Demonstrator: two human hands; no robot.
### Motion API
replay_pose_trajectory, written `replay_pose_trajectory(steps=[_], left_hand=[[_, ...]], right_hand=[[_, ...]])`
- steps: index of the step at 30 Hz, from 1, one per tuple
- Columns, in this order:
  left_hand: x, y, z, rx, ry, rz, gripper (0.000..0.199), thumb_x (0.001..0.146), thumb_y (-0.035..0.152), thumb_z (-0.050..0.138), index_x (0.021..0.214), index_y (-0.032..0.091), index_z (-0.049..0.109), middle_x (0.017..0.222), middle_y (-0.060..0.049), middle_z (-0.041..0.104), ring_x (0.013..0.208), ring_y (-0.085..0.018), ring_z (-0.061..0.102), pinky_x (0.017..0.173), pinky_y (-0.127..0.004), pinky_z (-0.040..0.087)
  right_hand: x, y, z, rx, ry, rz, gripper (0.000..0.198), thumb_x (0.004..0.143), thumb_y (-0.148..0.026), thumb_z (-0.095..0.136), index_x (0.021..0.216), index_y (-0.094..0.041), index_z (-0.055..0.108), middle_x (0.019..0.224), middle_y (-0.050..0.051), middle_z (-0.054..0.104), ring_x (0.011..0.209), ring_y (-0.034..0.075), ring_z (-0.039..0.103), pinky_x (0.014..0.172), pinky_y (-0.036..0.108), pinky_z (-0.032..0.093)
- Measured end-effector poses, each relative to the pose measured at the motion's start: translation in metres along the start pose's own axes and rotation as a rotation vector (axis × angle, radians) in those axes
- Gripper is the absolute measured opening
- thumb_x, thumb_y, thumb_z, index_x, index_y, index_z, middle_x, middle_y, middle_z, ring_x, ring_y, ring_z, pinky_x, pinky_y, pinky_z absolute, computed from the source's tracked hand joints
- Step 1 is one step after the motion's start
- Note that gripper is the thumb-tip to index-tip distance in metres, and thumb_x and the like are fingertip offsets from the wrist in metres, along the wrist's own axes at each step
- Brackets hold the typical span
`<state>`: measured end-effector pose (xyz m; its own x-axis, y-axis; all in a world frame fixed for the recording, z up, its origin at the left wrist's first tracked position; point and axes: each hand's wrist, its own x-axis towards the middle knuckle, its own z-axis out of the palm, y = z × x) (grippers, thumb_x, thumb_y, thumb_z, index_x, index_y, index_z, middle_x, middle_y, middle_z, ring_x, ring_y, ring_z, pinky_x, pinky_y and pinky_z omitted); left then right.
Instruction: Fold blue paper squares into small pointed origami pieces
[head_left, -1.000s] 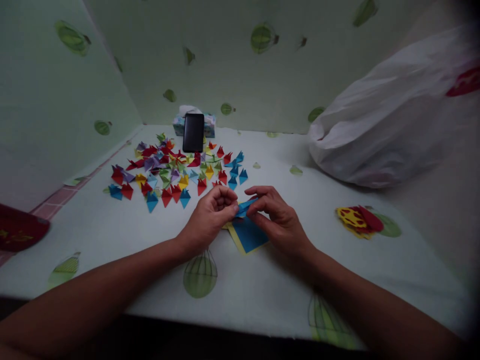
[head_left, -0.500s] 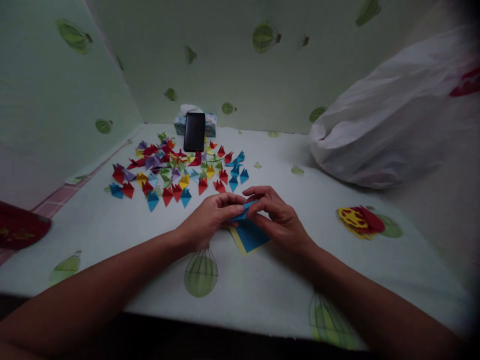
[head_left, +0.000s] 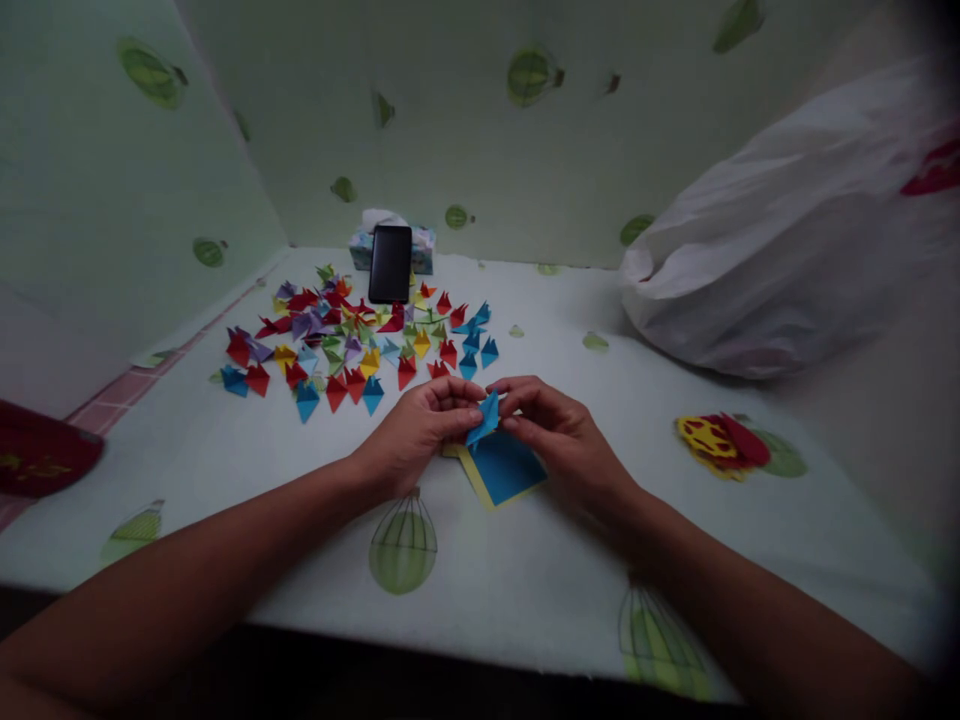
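Note:
Between thumb and fingers, my left hand (head_left: 420, 425) pinches a small blue folded paper (head_left: 484, 418), tilted with one point upward. Closed at its right edge is my right hand (head_left: 559, 425), with bent fingertips on the paper; their exact contact is partly hidden. Just below lies a flat stack of square paper, a blue sheet (head_left: 508, 470) on top and a yellow edge showing. Beyond my left hand spreads a pile of small folded paper figures (head_left: 352, 325) in red, blue, yellow, green and purple.
A dark phone (head_left: 391, 264) leans on a tissue box (head_left: 361, 248) at the back. To the right stand a large white plastic bag (head_left: 750, 240) and a few yellow and red cut-out pieces (head_left: 720, 443). A red object (head_left: 45, 450) sits at the left edge.
The blue folded paper has turned more upright and shows more of its face. My right hand has shifted slightly right, uncovering more of the blue sheet below.

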<state>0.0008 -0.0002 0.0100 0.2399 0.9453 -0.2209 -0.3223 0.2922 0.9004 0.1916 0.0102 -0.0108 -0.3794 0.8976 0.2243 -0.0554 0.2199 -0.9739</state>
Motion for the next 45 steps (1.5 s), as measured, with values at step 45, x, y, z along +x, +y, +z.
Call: replay_pose_trajectory(steps=[45], left_hand=[[0.0, -0.006, 0.002, 0.179, 0.032, -0.016, 0.024, 0.068, 0.027, 0.076, 0.071, 0.016, 0.055, 0.066, 0.0, 0.069, 0.064, -0.011, 0.064, 0.066, -0.024, 0.05]], right_hand=[[-0.004, -0.012, 0.011, 0.032, 0.011, 0.345, 0.027, 0.086, -0.043, 0.064, 0.077, -0.017, 0.06, 0.067, -0.001, 0.063, 0.057, 0.01, 0.058, 0.059, 0.024, 0.045]])
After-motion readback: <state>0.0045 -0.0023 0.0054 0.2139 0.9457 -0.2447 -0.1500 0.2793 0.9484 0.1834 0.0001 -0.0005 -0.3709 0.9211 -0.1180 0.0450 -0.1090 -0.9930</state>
